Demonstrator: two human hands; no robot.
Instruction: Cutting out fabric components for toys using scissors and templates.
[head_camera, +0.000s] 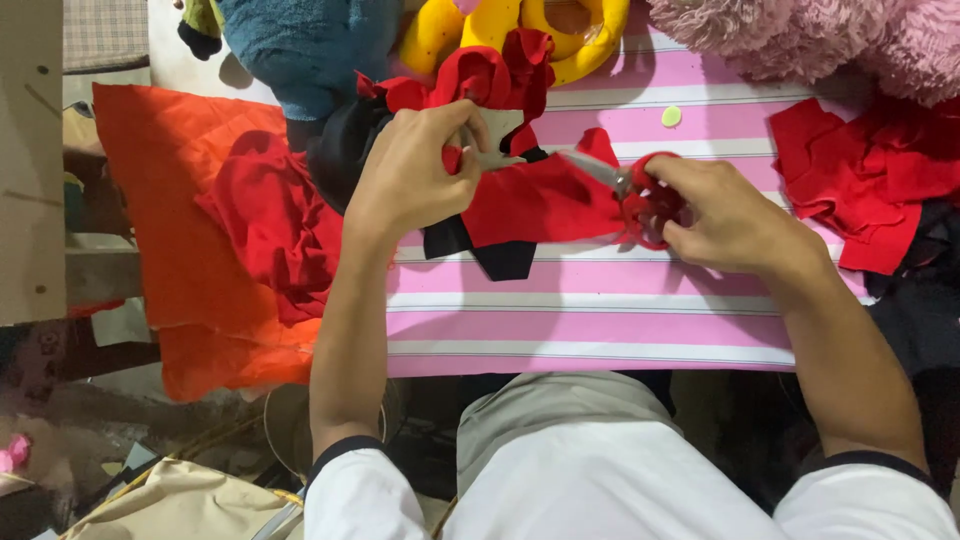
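The left hand (415, 170) hides the scissors (600, 172) tips; beside the scissors, the right hand (725, 215) covers their red handles.

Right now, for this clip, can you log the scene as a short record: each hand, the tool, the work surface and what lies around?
left hand: pinches the red fabric piece at its upper left edge
right hand: fingers through the red handles of the scissors
scissors: blades point left into the red fabric
surface: pink striped table cover
left side: orange cloth with crumpled red cloth on it
right side: pile of red fabric scraps
far edge: blue, yellow and pink plush toys
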